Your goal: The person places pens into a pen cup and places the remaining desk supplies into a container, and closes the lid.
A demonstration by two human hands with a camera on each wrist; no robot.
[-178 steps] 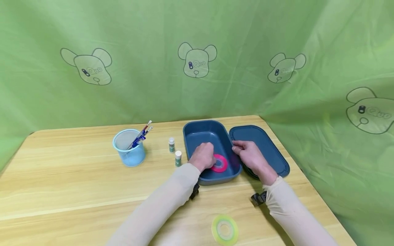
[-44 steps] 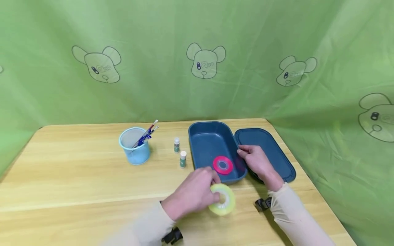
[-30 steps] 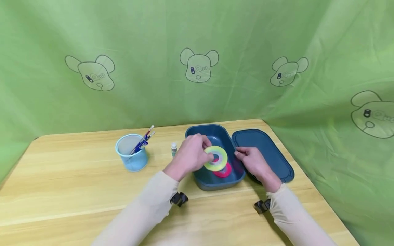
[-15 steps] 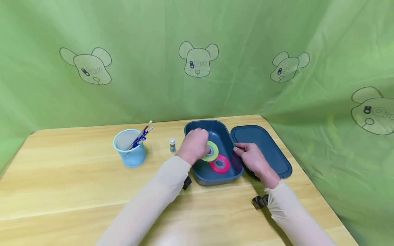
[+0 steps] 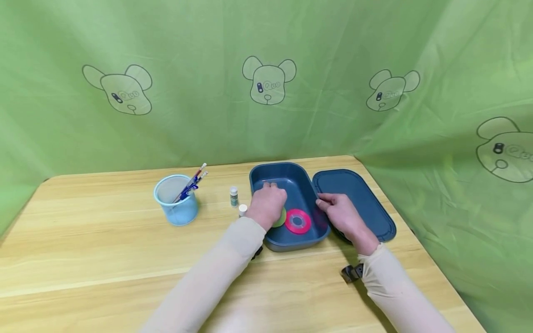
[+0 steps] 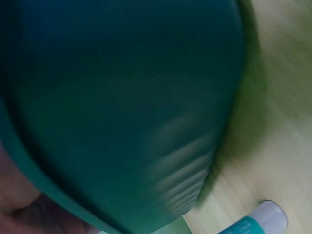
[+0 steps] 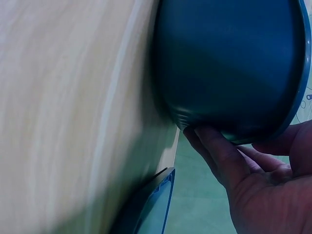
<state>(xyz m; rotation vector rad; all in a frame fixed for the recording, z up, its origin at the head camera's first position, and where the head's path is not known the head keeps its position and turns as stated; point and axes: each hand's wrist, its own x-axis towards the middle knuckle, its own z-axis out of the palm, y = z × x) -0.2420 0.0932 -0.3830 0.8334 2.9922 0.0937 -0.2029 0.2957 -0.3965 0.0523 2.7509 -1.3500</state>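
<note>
Inside the deep blue box (image 5: pixel 276 169), my left hand (image 5: pixel 268 206) reaches down over a yellow-green ring-shaped disc (image 5: pixel 280 218). Most of that disc is hidden under the hand, so whether the fingers still grip it does not show. A pink disc (image 5: pixel 298 221) with a clear middle lies flat on the box floor to its right. My right hand (image 5: pixel 342 215) holds the box's right wall, thumb at the rim and fingers against the outside. In the left wrist view, parts of the left hand (image 6: pixel 19 195) show past the rim.
The matching blue lid (image 5: pixel 354 189) lies on the table right of the box. Left of the box stand two small white-capped tubes (image 5: pixel 234 197) with green labels. Farther left is a light-blue mesh cup (image 5: pixel 180 213) holding pens and pencils (image 5: pixel 189 187).
My left hand picked up the yellow-green disc from the table front, carried it over the box and lowered it beside the pink disc. The right hand stays at the box wall.
</note>
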